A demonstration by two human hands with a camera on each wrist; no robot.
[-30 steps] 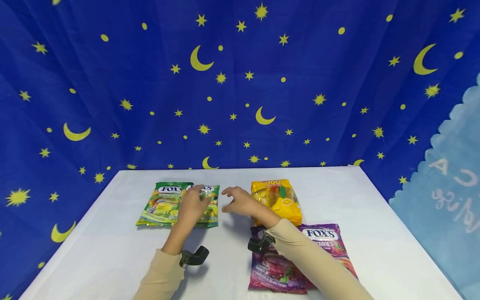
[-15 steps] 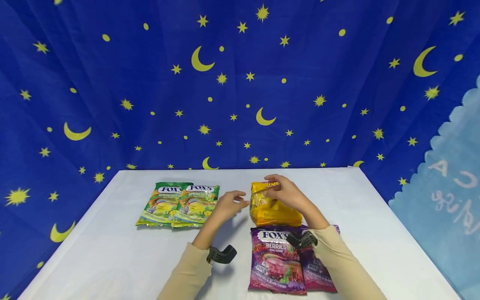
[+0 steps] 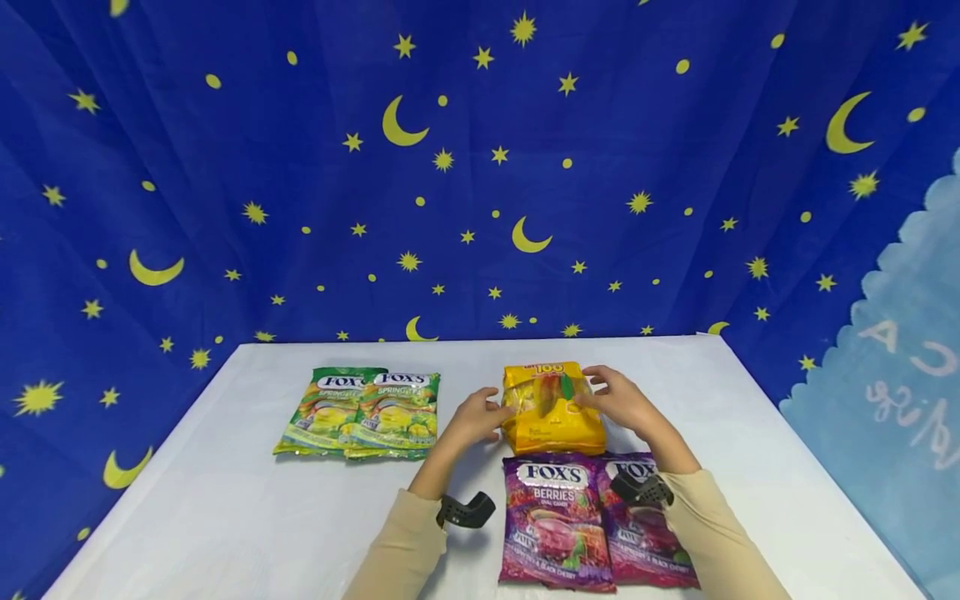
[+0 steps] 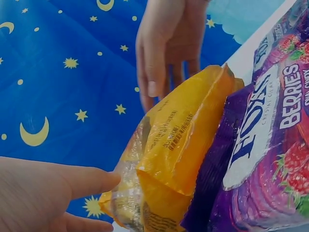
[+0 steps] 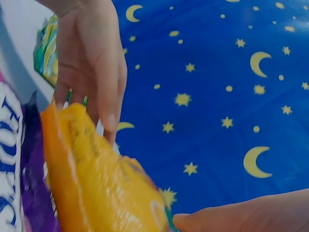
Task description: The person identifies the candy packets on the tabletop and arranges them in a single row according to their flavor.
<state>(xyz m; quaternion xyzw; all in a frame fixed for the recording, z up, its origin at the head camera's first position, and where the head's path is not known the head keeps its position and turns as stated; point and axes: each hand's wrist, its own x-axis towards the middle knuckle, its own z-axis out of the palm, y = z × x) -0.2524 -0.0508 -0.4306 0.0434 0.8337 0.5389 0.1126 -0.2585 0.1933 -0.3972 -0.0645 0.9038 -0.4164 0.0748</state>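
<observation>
A plump yellow candy bag marked 100 lies on the white table between my two hands. My left hand is at its left side, fingers fairly straight, its fingertips close to the clear part of the wrapper in the left wrist view. On the bag's right side is my right hand, fingers spread, with its thumb over the bag's edge. Neither hand curls round the bag. In the right wrist view a fingertip of the right hand meets the yellow bag; its other fingers are out of sight.
Two purple Fox's Berries bags lie overlapped just in front of the yellow bag, under the right forearm. Two green Fox's Spring Tea bags overlap at the left. A blue star-patterned cloth hangs behind the white table.
My left hand has left the green bags and moved right to the yellow bag. My right hand has passed over the yellow bag to its right side. The bags stay about where they were.
</observation>
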